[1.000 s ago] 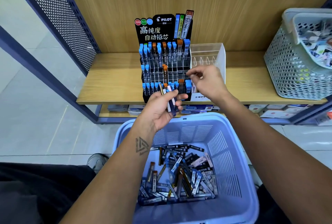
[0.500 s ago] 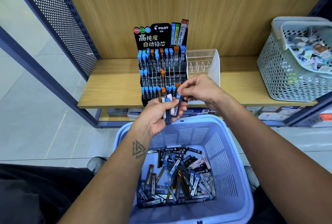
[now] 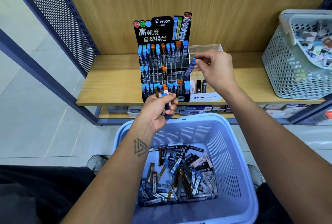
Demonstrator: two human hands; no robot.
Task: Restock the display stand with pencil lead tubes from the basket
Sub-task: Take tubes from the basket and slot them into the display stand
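Since half a second ago: blue-capped dark pencil lead tube (image 3: pixel 191 67) drawn from left-hand bundle, now pinched at its cap by right hand (image 3: pixel 214 69), tilted, just beside right edge of black tiered Pilot display stand (image 3: pixel 162 65). Likely next: into an empty middle-row slot. Left hand (image 3: pixel 159 109) curled round several slim tubes (image 3: pixel 166 101). Lilac slotted plastic basket (image 3: pixel 231 153) below, holding loose heap of glossy rectangular tubes. Stand's dividers clear, rigid acrylic.

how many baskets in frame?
2. Blue basket nearest the camera, holding loose lead tubes; grey perforated basket on the shelf's right end, partly cropped. None hidden, as far as visible.
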